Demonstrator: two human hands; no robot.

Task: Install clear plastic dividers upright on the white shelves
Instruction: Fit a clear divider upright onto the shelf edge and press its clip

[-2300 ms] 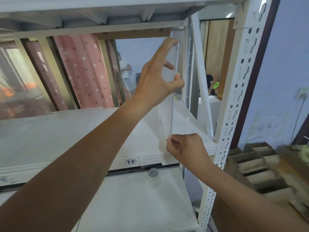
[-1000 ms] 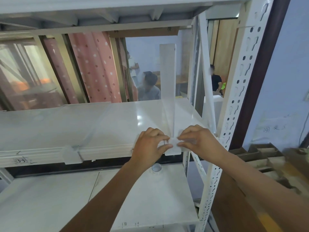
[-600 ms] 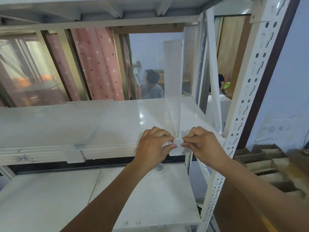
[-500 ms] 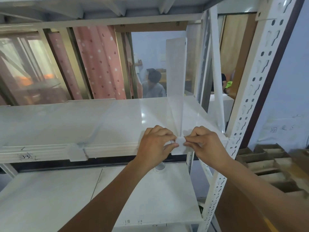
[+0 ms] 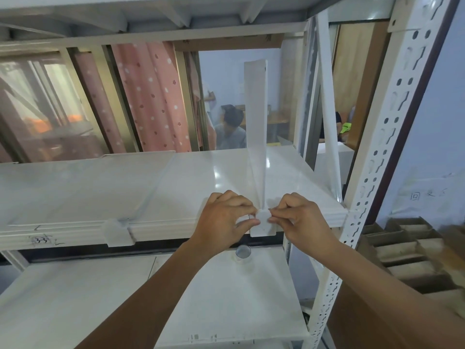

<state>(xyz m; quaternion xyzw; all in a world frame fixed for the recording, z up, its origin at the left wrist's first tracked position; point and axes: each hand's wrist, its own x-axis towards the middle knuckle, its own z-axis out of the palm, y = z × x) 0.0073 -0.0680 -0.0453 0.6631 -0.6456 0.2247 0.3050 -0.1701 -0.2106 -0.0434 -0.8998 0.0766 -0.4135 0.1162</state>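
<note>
A clear plastic divider [image 5: 256, 127] stands upright on the white shelf [image 5: 176, 182], near its right end. Its foot clip [image 5: 263, 224] hangs over the shelf's front edge. My left hand [image 5: 224, 220] pinches the clip from the left. My right hand [image 5: 299, 220] pinches it from the right. Both hands' fingertips meet at the base of the divider. A second clear divider [image 5: 75, 190] lies flat on the shelf to the left, with its clip [image 5: 117, 233] hooked on the front edge.
A perforated white upright post [image 5: 372, 177] stands just right of my hands. A lower white shelf [image 5: 201, 298] carries a small clear tape roll [image 5: 243, 251]. Cardboard compartment trays [image 5: 407, 250] sit at the right. A pink dotted curtain and people show behind the shelving.
My left hand came down from the divider's top to its base, and both hands now pinch the clip. The divider stands upright on its own, and my view has shifted slightly.
</note>
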